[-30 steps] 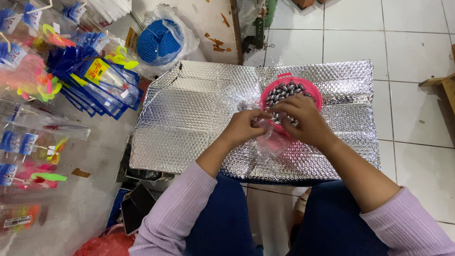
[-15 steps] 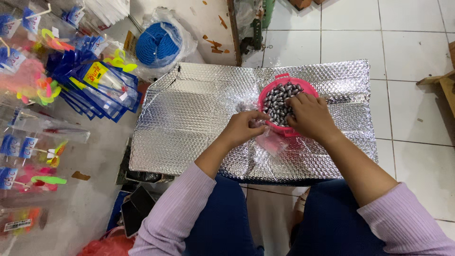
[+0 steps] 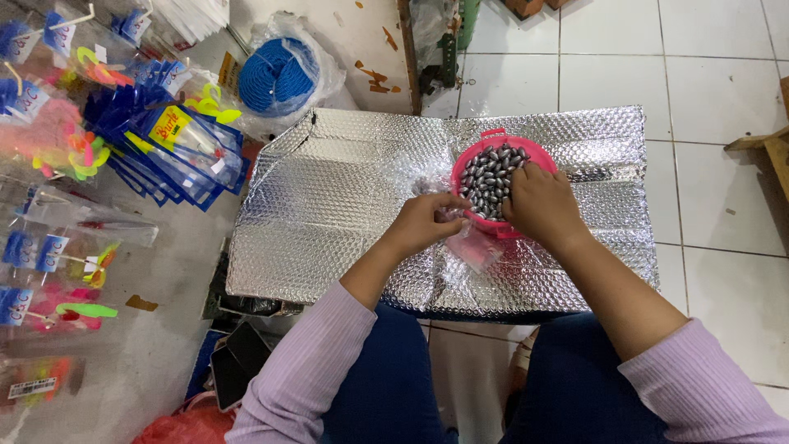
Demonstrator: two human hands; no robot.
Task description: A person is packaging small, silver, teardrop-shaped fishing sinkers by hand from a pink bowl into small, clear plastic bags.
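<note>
The wide silver bubble-foil sheet is covering the tabletop and is sagging over its near edge above the person's knees, so anything rolling on it could be running off onto the white tiled floor. On that sheet, toward its far right part, the round pink plastic basket is sitting heaped with small grey oval metal weights. The right hand is resting over the basket's near right rim, fingers curled down among the weights; whether that grip is closing on any of them cannot be told. Pressing on the rim could be tipping the basket and spilling the heap. The left hand is pinching, thumb against fingers, the top of a small clear plastic pouch with a pink tint that is lying just beside the basket's near edge. If that pinch is slackening, the thin film could be slipping or folding shut, and weights dropped toward it could be missing the mouth and scattering.
</note>
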